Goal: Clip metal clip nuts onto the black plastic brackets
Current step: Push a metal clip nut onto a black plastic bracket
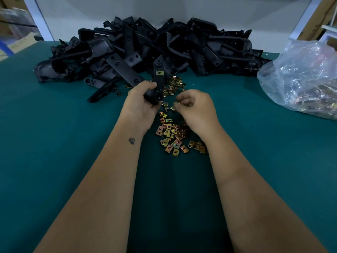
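The left hand [141, 101] holds a black bracket [158, 83] near the table's [54, 125] middle. One clip [159, 72] is already on it. The right hand [193, 105] pinches another clip; it could slip into the loose clips [171, 136].

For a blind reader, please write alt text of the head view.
The left hand grips a black bracket with one clip nut fitted; the right hand pinches another above loose clip nuts on a green table.

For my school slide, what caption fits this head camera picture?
Left hand holds a black plastic bracket with one brass-coloured metal clip nut on.
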A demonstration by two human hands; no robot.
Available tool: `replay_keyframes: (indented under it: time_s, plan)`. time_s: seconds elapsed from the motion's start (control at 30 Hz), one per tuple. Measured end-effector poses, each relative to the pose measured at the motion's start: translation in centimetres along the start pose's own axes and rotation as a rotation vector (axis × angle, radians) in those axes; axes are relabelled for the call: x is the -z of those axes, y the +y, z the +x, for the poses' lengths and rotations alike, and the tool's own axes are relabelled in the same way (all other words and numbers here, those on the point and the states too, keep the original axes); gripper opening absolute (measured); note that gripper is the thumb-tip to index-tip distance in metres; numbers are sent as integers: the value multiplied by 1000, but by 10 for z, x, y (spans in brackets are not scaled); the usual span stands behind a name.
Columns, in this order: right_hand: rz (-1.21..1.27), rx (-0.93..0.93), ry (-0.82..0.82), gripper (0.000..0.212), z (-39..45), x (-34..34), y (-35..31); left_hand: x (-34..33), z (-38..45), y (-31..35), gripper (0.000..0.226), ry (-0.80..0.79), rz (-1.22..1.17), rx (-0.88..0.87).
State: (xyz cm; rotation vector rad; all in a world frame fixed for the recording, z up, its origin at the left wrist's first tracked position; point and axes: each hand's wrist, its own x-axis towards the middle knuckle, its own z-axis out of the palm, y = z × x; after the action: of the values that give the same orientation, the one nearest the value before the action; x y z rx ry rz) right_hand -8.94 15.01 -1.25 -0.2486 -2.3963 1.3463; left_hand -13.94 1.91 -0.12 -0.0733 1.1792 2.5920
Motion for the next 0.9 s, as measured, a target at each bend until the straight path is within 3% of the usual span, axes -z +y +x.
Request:
replay_keyframes:
  time_s: [0.27, 0.43, 0.67, 0.9]
  plan:
    - [514, -84, 105, 15, 2, 3, -4, -5, -3, -4, 14, -57, 8, 49]
    - [733, -104, 49, 19, 3, 4, -3, -6, -3, -5, 13, -87, -6, 62]
    - [844, -154, 27, 13, 3, 4, -7, -5, -4, -4, 24, -145, -4, 77]
    - [844, -205, -58, 20, 0, 4, -12, -4, -4, -3, 33, -208, 8, 82]
